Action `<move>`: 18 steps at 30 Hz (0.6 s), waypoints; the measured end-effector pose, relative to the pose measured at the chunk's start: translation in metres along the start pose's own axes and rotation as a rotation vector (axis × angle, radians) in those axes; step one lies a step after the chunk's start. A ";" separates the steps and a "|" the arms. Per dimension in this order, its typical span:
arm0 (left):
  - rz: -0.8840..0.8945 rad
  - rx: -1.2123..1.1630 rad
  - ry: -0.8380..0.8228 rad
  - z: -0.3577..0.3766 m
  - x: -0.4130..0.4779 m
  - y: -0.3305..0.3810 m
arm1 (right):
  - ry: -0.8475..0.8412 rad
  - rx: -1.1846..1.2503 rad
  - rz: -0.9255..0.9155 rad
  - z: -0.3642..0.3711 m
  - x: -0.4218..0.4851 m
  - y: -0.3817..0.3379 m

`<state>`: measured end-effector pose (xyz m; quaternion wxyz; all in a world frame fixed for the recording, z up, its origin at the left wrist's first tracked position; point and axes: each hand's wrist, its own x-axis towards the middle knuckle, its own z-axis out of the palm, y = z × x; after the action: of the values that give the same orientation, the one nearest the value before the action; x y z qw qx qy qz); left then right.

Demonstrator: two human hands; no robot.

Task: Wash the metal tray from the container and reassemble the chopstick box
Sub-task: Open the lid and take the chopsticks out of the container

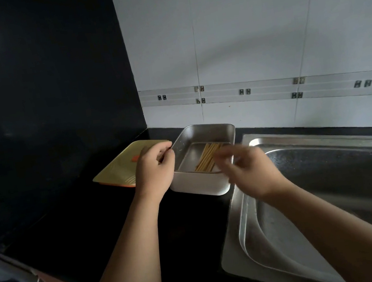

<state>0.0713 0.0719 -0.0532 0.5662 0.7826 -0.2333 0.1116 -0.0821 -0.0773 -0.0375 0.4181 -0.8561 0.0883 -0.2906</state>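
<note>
Centre frame, the metal tray [200, 136] sat in its white container [196, 184] on the dark worktop [119, 219], chopsticks [208, 159] inside. My left hand [154, 170] curled its fingers at the tray's left rim; I could not tell whether they gripped it. My right hand [248, 170], blurred, hovered over the near right corner with fingers loosely spread, holding nothing, just beside the sink [330, 166] edge.

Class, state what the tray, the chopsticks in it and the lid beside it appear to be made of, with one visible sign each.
Tray: probably stainless steel; grey, reflective walls. Chopsticks: likely bamboo or wood; pale tan, matte. Lid: seemingly plastic; smooth yellow-green sheen.
</note>
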 end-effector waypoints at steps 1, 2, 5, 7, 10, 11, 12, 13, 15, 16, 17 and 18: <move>-0.005 0.002 -0.045 0.001 0.000 0.000 | 0.143 0.070 0.077 0.000 0.003 0.003; -0.017 0.014 -0.081 0.002 -0.001 0.001 | 0.232 0.111 0.169 0.000 0.008 0.005; -0.030 0.033 -0.097 0.001 -0.001 0.004 | 0.120 0.166 0.443 0.005 0.018 0.014; -0.028 0.044 -0.093 0.001 -0.001 0.004 | 0.021 0.168 0.524 0.013 0.017 0.013; -0.026 0.075 -0.064 0.000 -0.002 0.008 | 0.014 0.170 0.533 0.016 0.015 0.009; -0.032 0.090 -0.039 0.000 -0.002 0.010 | 0.028 0.172 0.527 0.016 0.014 0.009; -0.028 0.116 -0.005 -0.001 -0.002 0.013 | 0.045 0.167 0.518 0.015 0.012 0.009; -0.007 0.156 0.029 0.000 -0.001 0.017 | 0.062 0.159 0.508 0.015 0.011 0.011; 0.052 0.268 0.034 0.002 0.001 0.028 | 0.079 0.158 0.494 0.015 0.005 0.012; 0.070 0.331 -0.002 0.005 0.002 0.035 | 0.086 0.169 0.495 0.016 0.002 0.013; 0.074 0.391 -0.061 0.008 0.003 0.042 | 0.097 0.182 0.495 0.018 0.001 0.014; 0.067 0.439 -0.141 0.014 0.005 0.049 | 0.107 0.196 0.491 0.019 0.000 0.014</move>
<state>0.0498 0.0457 -0.0147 0.3607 0.8848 -0.2680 0.1236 -0.0696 -0.0734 -0.0576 0.5517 -0.7479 0.2868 -0.2325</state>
